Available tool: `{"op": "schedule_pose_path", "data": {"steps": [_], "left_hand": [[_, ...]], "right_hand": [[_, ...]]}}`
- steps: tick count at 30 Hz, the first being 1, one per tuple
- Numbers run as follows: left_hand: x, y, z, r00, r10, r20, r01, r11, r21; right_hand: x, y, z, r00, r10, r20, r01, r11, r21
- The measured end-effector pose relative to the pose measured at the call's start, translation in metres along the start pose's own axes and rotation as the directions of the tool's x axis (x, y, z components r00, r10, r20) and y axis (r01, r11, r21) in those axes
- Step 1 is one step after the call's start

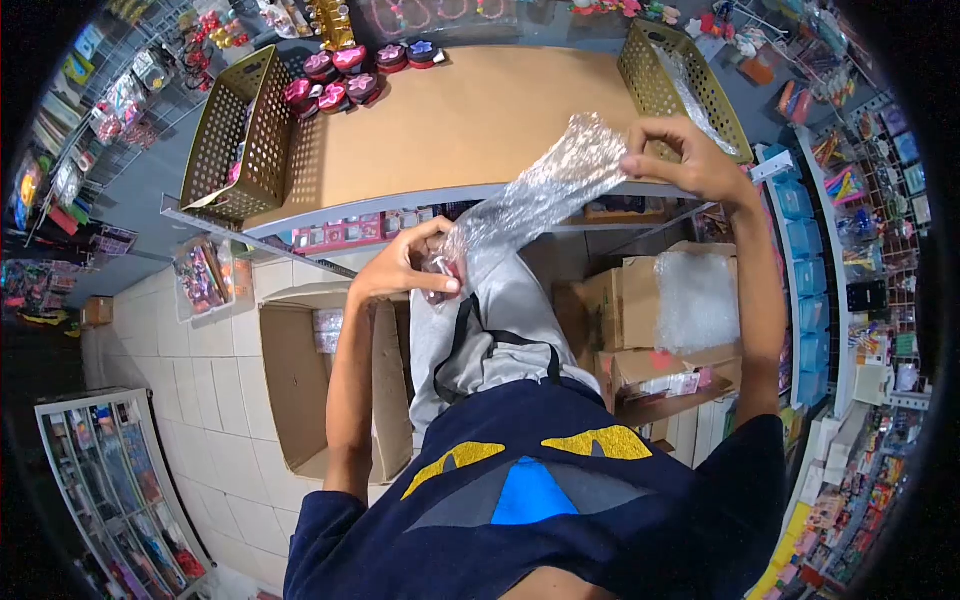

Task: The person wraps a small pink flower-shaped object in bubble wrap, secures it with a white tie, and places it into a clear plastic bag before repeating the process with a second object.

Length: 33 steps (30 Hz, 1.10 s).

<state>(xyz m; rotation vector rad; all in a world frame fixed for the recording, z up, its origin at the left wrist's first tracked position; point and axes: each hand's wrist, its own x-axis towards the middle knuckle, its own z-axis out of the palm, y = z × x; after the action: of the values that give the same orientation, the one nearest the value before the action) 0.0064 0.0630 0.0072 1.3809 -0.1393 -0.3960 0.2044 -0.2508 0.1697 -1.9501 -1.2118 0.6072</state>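
A strip of clear bubble wrap (545,195) stretches between my two hands, in front of the table edge and above my lap. My left hand (408,262) is closed round a small dark red item (450,280) that sits at the lower end of the wrap. Plastic and fingers cover most of that item, so its kind cannot be made out. Higher up on the right, my right hand (690,165) pinches the other end of the strip between thumb and fingers. Several pink, red and blue flower-topped round boxes (350,62) are grouped at the table's back left.
The brown tabletop (490,110) carries a perforated basket (240,140) at left and another basket (685,85) at right. An open cardboard box (285,400) stands on the floor by my left arm. More cartons (640,310) with bubble sheets (697,300) are at right.
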Motion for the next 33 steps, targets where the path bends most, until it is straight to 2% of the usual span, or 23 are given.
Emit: {"op": "schedule_pose_path", "data": {"steps": [1,4,7,8,10,12,14,15,16,17,18,20,21,22,23,25,26,27,28,30,33], "left_hand": [[0.002,-0.008,-0.004,0.993,0.119,0.007,-0.119,0.992,0.03],[0.007,-0.016,-0.006,0.983,0.176,-0.048,-0.177,0.984,-0.018],[0.012,-0.013,-0.002,0.969,0.213,-0.128,-0.222,0.973,-0.066],[0.011,-0.011,-0.001,0.974,0.186,-0.129,-0.191,0.981,-0.023],[0.015,-0.004,-0.002,0.981,0.141,-0.132,-0.133,0.989,0.069],[0.021,-0.001,0.001,0.98,0.16,-0.119,-0.154,0.986,0.058],[0.022,0.008,0.007,0.988,0.129,-0.091,-0.12,0.988,0.093],[0.02,0.017,0.012,0.984,0.136,-0.115,-0.116,0.979,0.167],[0.023,0.016,0.008,0.985,0.162,-0.063,-0.146,0.967,0.21],[0.024,0.014,0.007,0.98,0.189,-0.068,-0.169,0.958,0.232],[0.025,0.016,0.01,0.975,0.214,-0.067,-0.191,0.949,0.249],[0.024,0.015,0.009,0.984,0.157,-0.081,-0.134,0.964,0.231],[0.024,0.012,0.008,0.985,0.14,-0.098,-0.118,0.973,0.198],[0.024,0.011,0.007,0.986,0.123,-0.113,-0.103,0.981,0.165],[0.025,0.01,0.01,0.974,0.216,-0.069,-0.186,0.936,0.297],[0.023,0.007,0.005,0.998,0.061,-0.016,-0.044,0.856,0.515],[0.023,0.004,0.003,1.0,-0.019,-0.001,0.015,0.789,0.615],[0.026,0.003,0.009,0.983,0.181,0.02,-0.158,0.793,0.588],[0.026,0.006,0.01,0.991,0.129,-0.025,-0.093,0.822,0.562],[0.026,0.018,0.009,0.994,0.02,-0.106,0.036,0.864,0.503],[0.032,0.016,0.004,0.994,0.09,-0.054,-0.04,0.798,0.602]], "right_hand": [[0.0,0.0,0.0,0.998,-0.021,-0.052,0.021,1.0,-0.012],[0.001,0.001,-0.008,0.999,-0.03,-0.043,0.023,0.986,-0.167],[0.002,-0.009,-0.003,0.978,-0.111,-0.175,0.06,0.959,-0.275],[0.002,-0.017,0.003,0.939,-0.226,-0.26,0.08,0.877,-0.473],[0.001,-0.043,0.019,0.806,-0.486,-0.336,0.027,0.598,-0.801],[0.002,-0.065,0.046,0.871,-0.443,-0.212,0.191,0.703,-0.686],[0.01,-0.062,0.088,0.91,-0.414,0.008,0.3,0.647,-0.701],[0.012,-0.055,0.108,0.928,-0.362,0.083,0.317,0.656,-0.685],[0.016,-0.045,0.125,0.937,-0.31,0.161,0.335,0.664,-0.669],[0.022,-0.031,0.139,0.935,-0.304,0.182,0.335,0.589,-0.736],[0.027,-0.022,0.151,0.938,-0.298,0.176,0.323,0.573,-0.753],[0.042,-0.009,0.161,0.943,-0.291,0.163,0.299,0.521,-0.799],[0.047,-0.004,0.157,0.947,-0.22,0.234,0.321,0.658,-0.681],[0.048,0.0,0.153,0.944,-0.183,0.275,0.322,0.696,-0.642],[0.049,0.003,0.149,0.938,-0.147,0.315,0.317,0.732,-0.603],[0.051,0.001,0.14,0.899,-0.031,0.437,0.279,0.809,-0.517],[0.049,0.007,0.142,0.906,-0.069,0.418,0.301,0.8,-0.519],[0.045,0.014,0.146,0.911,-0.106,0.398,0.32,0.791,-0.521],[0.043,0.019,0.147,0.915,-0.145,0.377,0.34,0.779,-0.526],[0.041,0.019,0.146,0.936,-0.085,0.341,0.262,0.816,-0.516],[0.039,0.018,0.144,0.948,-0.04,0.317,0.193,0.863,-0.467]]}}
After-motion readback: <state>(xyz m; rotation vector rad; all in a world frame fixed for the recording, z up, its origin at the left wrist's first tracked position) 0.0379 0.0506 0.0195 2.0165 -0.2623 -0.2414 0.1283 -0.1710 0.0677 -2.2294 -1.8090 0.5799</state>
